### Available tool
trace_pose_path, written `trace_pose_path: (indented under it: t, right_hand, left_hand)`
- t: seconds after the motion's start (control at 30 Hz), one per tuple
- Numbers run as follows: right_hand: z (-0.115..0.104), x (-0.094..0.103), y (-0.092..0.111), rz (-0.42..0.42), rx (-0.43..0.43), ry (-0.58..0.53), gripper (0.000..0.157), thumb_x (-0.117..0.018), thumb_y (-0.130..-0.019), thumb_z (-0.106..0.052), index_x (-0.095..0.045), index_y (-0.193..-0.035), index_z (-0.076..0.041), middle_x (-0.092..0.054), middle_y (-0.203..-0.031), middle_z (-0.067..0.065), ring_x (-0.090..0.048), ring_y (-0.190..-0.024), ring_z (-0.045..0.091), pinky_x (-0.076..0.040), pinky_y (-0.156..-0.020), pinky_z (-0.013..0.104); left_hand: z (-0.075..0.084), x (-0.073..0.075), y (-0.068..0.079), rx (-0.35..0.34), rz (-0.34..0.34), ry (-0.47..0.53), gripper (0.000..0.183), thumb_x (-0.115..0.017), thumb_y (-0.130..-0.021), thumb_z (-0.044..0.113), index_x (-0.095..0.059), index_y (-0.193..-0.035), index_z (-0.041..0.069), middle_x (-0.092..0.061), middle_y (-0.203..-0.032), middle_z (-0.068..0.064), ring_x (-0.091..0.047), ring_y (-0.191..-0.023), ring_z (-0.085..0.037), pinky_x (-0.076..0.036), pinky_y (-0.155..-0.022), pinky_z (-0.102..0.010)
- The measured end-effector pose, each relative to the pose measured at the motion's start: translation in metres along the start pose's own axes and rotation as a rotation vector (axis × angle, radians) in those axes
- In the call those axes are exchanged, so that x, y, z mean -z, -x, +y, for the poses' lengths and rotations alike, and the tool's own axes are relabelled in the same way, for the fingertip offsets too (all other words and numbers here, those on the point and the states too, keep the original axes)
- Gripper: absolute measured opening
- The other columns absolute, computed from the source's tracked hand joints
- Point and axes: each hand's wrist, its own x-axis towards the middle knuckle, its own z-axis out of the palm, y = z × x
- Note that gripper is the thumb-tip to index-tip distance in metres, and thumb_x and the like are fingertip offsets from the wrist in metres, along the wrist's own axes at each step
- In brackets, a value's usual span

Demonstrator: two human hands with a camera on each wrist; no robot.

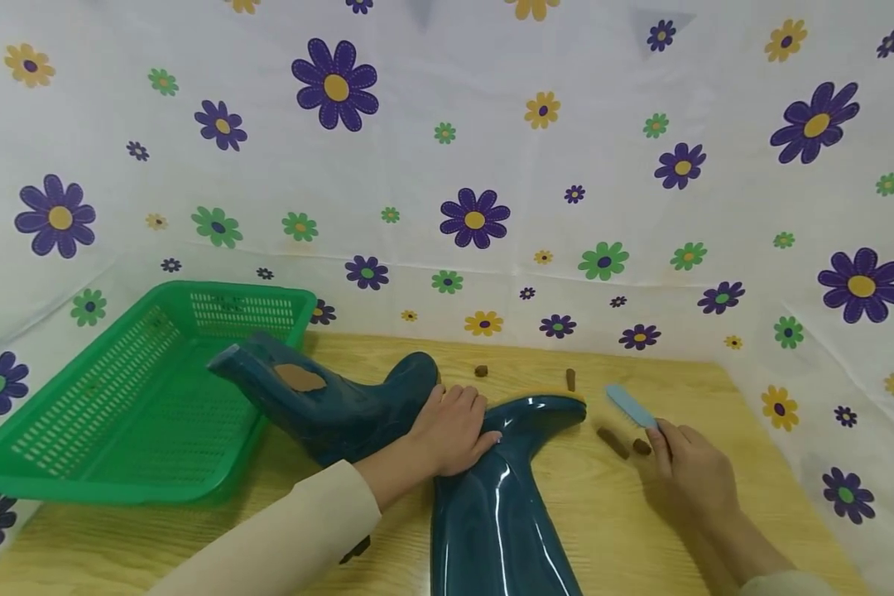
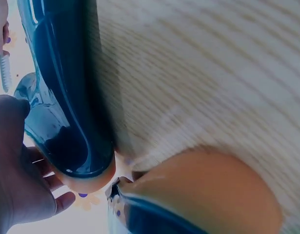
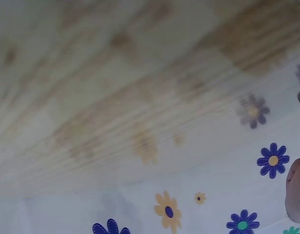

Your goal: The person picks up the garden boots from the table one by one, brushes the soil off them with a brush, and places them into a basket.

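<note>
Head view, glossy teal boot (image 1: 492, 521), light blue brush (image 1: 629, 406), left hand (image 1: 453, 430) gripping boot, right hand (image 1: 699, 472) pinching brush

We note a plain cream left sleeve (image 1: 290, 530) and matching right sleeve (image 1: 785, 584), each ending behind bare fingers (image 1: 456, 401).

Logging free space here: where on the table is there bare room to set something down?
The yellow wooden table is bare between the right hand and the nearer glossy teal rubber boot, and in front of the green plastic basket. It is crowded where the left hand holds that boot beside the brown-patched boot, and where brown pieces lie by the blue brush.
</note>
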Motion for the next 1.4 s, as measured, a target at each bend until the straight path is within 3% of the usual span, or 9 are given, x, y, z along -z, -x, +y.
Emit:
trace_pose_path:
  t: [0.13,0.23,0.47,0.57,0.73,0.87,1.0,1.13,1.4]
  right_hand:
    - [0.000,0.003,0.002,-0.060,-0.092,-0.002,0.029,-0.060,-0.099,-0.019,-0.072,-0.095,0.007,-0.065,-0.071,0.015,-0.059,-0.054,0.023,-0.049,-0.046,0.040]
    - [-0.002,0.004,-0.001,-0.135,-0.156,-0.037,0.022,-0.064,-0.095,-0.013,-0.072,-0.097,0.007,-0.065,-0.071,0.013,-0.058,-0.055,0.021,-0.048,-0.046,0.037]
    - [0.008,0.012,-0.003,-0.324,-0.371,-0.106,0.034,-0.050,-0.105,-0.020,-0.069,-0.104,0.008,-0.071,-0.089,0.022,-0.069,-0.079,0.041,-0.055,-0.065,0.052]
    - [0.013,0.016,-0.002,-0.355,-0.400,-0.106,0.037,-0.048,-0.106,-0.022,-0.069,-0.106,0.009,-0.071,-0.095,0.025,-0.069,-0.086,0.046,-0.055,-0.070,0.056]
    - [0.015,0.020,0.002,-0.351,-0.416,-0.100,0.035,-0.049,-0.105,-0.021,-0.070,-0.102,0.007,-0.071,-0.088,0.020,-0.069,-0.077,0.041,-0.054,-0.063,0.052]
    - [0.017,0.025,0.006,-0.337,-0.444,-0.098,0.035,-0.049,-0.105,-0.022,-0.071,-0.101,0.006,-0.070,-0.082,0.016,-0.067,-0.069,0.033,-0.052,-0.057,0.046]
    - [0.021,0.028,0.006,-0.334,-0.478,-0.085,0.038,-0.047,-0.106,-0.024,-0.071,-0.101,0.006,-0.068,-0.077,0.013,-0.061,-0.062,0.024,-0.047,-0.051,0.039]
    - [0.023,0.030,0.006,-0.356,-0.476,-0.068,0.037,-0.048,-0.106,-0.023,-0.071,-0.100,0.006,-0.067,-0.076,0.012,-0.060,-0.061,0.024,-0.046,-0.050,0.038]
    - [0.020,0.026,0.004,-0.359,-0.427,-0.060,0.034,-0.051,-0.104,-0.021,-0.071,-0.100,0.006,-0.070,-0.083,0.019,-0.068,-0.073,0.039,-0.052,-0.058,0.050]
  left_hand:
    - [0.000,-0.003,-0.006,0.010,-0.011,-0.018,0.056,-0.035,-0.104,0.057,-0.053,-0.129,0.010,-0.056,-0.125,-0.007,-0.052,-0.115,-0.023,-0.040,-0.101,-0.043]
    - [-0.003,-0.005,-0.005,0.023,-0.014,-0.052,0.056,-0.035,-0.104,0.057,-0.053,-0.125,0.009,-0.054,-0.118,-0.007,-0.051,-0.110,-0.023,-0.042,-0.097,-0.042]
    - [-0.011,-0.014,-0.005,-0.014,0.051,-0.035,0.048,-0.035,-0.106,0.051,-0.053,-0.117,0.007,-0.054,-0.109,-0.008,-0.051,-0.102,-0.023,-0.045,-0.093,-0.040]
    - [-0.011,-0.017,-0.008,-0.032,0.098,-0.033,0.043,-0.036,-0.107,0.046,-0.053,-0.111,0.007,-0.053,-0.101,-0.007,-0.051,-0.095,-0.022,-0.046,-0.087,-0.038]
    - [-0.005,-0.014,-0.008,-0.080,0.227,-0.110,0.037,-0.037,-0.107,0.043,-0.052,-0.104,0.009,-0.050,-0.093,-0.004,-0.048,-0.086,-0.020,-0.044,-0.076,-0.033]
    - [0.004,-0.001,-0.006,-0.114,0.390,-0.163,0.035,-0.041,-0.106,0.042,-0.052,-0.098,0.010,-0.049,-0.088,-0.003,-0.046,-0.079,-0.020,-0.039,-0.069,-0.031]
    - [0.009,0.021,0.000,-0.118,0.493,-0.174,0.035,-0.044,-0.105,0.042,-0.054,-0.098,0.010,-0.052,-0.088,-0.003,-0.050,-0.080,-0.019,-0.039,-0.067,-0.031]
    - [0.009,0.045,0.011,-0.102,0.525,-0.175,0.037,-0.045,-0.104,0.044,-0.057,-0.100,0.009,-0.057,-0.090,-0.004,-0.055,-0.084,-0.019,-0.044,-0.071,-0.031]
    - [-0.004,0.088,0.033,0.024,0.526,-0.090,0.037,-0.049,-0.103,0.042,-0.056,-0.100,0.005,-0.055,-0.088,-0.007,-0.054,-0.081,-0.021,-0.046,-0.068,-0.031]
